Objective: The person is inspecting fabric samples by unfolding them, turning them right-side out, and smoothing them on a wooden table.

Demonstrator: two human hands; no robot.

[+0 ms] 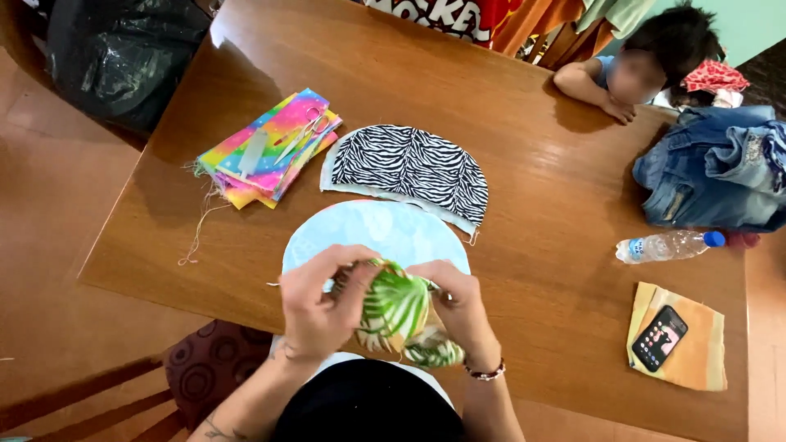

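My left hand (321, 299) and my right hand (455, 299) both grip a bunched piece of green and white leaf-print fabric (396, 309) near the table's front edge. The fabric is held just above a round light blue fabric piece (368, 229) lying flat on the wooden table (540, 180). A thin thread end sticks out to the left of my left hand.
A zebra-print half-round fabric (409, 166) lies behind the blue piece. A rainbow fabric stack with scissors (270, 147) is at the left. A water bottle (667, 245), a phone on orange cloth (660, 337) and jeans (716, 168) are at the right. A child (639, 61) leans at the far edge.
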